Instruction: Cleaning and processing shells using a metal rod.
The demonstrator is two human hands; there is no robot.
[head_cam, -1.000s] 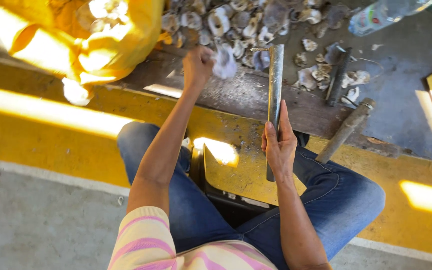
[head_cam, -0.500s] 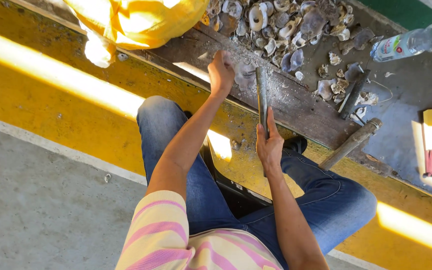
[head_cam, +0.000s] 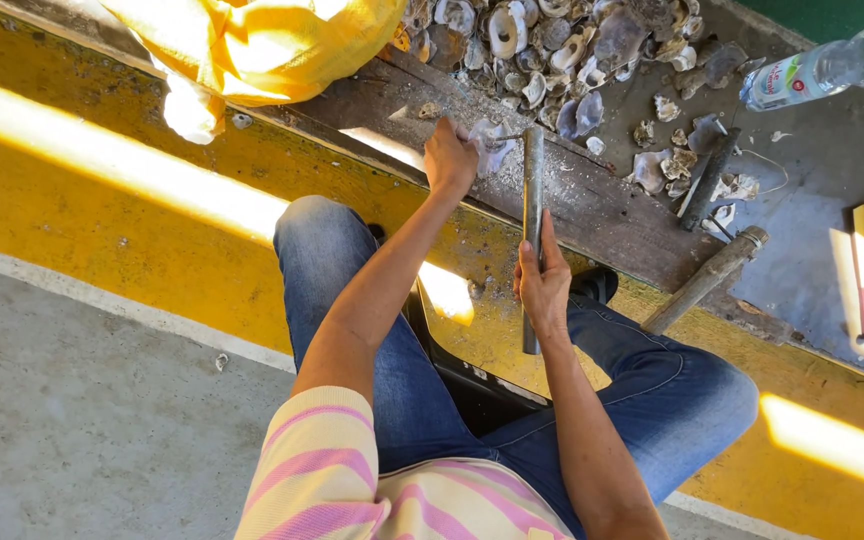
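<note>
Left hand [head_cam: 450,158] has its fingers curled tight around a rough, pale oyster shell [head_cam: 492,150] on the worn wooden counter [head_cam: 592,200]. Right hand [head_cam: 542,285] wraps a long grey metal bar [head_cam: 532,200], tip beside the shell. Heap of craggy shells [head_cam: 552,40] behind it, yellow sack [head_cam: 252,45] off beside.

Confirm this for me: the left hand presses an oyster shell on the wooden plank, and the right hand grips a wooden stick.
Not quite. In the head view the right hand grips a grey metal bar, not a wooden stick. The rest holds: the left hand presses an oyster shell on the wooden plank.
</note>
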